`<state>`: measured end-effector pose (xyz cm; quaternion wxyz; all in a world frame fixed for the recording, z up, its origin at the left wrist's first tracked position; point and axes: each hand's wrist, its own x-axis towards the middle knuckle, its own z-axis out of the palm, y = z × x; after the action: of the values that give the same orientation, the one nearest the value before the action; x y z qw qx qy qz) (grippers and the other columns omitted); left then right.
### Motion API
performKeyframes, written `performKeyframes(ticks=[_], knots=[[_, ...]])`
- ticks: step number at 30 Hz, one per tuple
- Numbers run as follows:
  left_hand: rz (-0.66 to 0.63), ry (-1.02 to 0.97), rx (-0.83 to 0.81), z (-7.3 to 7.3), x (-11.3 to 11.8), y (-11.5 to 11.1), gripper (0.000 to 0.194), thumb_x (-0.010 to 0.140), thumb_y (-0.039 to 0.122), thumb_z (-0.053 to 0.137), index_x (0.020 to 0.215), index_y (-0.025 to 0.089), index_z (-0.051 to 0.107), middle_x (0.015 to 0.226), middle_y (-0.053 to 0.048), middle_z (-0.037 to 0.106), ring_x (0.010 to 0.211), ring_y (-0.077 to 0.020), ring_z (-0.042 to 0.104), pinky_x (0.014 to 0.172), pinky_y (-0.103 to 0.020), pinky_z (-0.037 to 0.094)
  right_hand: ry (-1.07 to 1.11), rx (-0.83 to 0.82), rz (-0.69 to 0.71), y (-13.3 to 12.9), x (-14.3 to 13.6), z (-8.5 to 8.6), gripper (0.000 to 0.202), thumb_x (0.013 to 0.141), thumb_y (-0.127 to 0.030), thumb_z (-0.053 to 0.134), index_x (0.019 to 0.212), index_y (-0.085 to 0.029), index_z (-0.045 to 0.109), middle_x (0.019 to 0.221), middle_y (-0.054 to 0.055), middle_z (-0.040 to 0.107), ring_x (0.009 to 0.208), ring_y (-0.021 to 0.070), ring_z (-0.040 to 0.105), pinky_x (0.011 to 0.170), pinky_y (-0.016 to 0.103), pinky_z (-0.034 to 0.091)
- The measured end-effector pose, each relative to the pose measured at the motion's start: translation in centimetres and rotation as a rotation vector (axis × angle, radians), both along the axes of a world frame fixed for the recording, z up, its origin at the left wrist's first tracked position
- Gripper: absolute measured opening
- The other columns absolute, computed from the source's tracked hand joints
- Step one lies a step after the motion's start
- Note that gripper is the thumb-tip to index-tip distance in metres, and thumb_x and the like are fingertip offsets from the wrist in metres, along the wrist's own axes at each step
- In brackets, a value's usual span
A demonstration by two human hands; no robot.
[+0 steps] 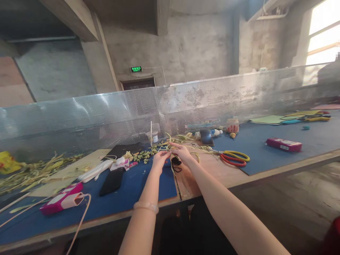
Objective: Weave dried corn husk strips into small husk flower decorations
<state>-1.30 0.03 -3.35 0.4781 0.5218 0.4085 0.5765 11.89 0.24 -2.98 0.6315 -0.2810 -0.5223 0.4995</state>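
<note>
My left hand (160,160) and my right hand (181,153) meet over the middle of the bench, fingertips pinched close together. Between them is a pale green-yellow dried plant strip (169,137), whose tip curls up behind my fingers; its lower part is mostly hidden. To the left of my left hand lies a pile of small green braided-looking plant pieces (145,156). A small black tangled item (176,162) rests under my right hand. Scissors with red and yellow handles (233,158) lie to the right, near more loose dried strips (186,137).
A black phone (112,181), a white glue-gun-like tool (95,170) and a pink-and-white power strip (62,200) with a cord lie left. Dried stalks (34,170) cover the far left. A perforated metal screen (119,109) runs along the back. A magenta box (283,144) sits right.
</note>
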Motion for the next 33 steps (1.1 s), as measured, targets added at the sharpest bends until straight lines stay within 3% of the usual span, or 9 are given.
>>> performKeyframes(ticks=[4,9,17,21,33], knots=[[-0.051,-0.045,-0.009,0.1,0.2,0.0,0.037,0.053,0.025,0.078,0.084,0.014,0.061,0.064,-0.004,0.065,0.059,-0.0141,0.061,0.054,-0.022,0.043,0.011,0.004,0.029,0.1,0.0,-0.1,0.055,0.057,-0.009,0.061,0.112,-0.014,0.06,0.058,-0.003,0.062,0.052,0.0078,0.051,0.058,0.021,0.042],[-0.127,-0.099,-0.004,0.3,0.3,-0.2,0.043,0.057,0.02,0.076,0.097,0.015,0.061,0.068,-0.002,0.065,0.06,-0.0119,0.061,0.056,-0.021,0.044,0.033,0.012,0.099,-0.1,0.0,0.0,0.05,0.059,-0.008,0.057,0.107,-0.015,0.063,0.079,0.001,0.068,0.067,0.0096,0.057,0.072,0.022,0.043],[-0.185,-0.185,-0.031,0.3,0.1,0.0,0.03,0.06,0.018,0.073,0.088,0.014,0.063,0.08,-0.007,0.069,0.062,-0.0113,0.062,0.055,-0.019,0.044,-0.051,0.028,0.273,-1.1,0.4,0.4,0.074,0.056,-0.003,0.055,0.128,-0.019,0.044,0.071,-0.001,0.066,0.066,0.0102,0.058,0.071,0.022,0.043],[-0.181,-0.217,-0.048,0.3,0.0,0.1,0.024,0.058,0.017,0.073,0.08,0.013,0.063,0.072,-0.005,0.069,0.058,-0.0108,0.061,0.052,-0.018,0.043,-0.101,0.033,0.253,-0.8,0.1,0.1,0.08,0.055,-0.002,0.063,0.129,-0.021,0.041,0.067,-0.004,0.064,0.063,0.01,0.057,0.07,0.023,0.043],[-0.16,-0.297,-0.101,0.9,0.1,-0.5,0.014,0.061,0.014,0.069,0.073,0.015,0.061,0.061,0.0,0.063,0.053,-0.0082,0.058,0.053,-0.019,0.043,-0.132,0.056,0.192,-1.0,-0.2,0.2,0.079,0.058,-0.016,0.073,0.13,-0.021,0.04,0.082,0.0,0.066,0.069,0.0109,0.058,0.07,0.025,0.045]])
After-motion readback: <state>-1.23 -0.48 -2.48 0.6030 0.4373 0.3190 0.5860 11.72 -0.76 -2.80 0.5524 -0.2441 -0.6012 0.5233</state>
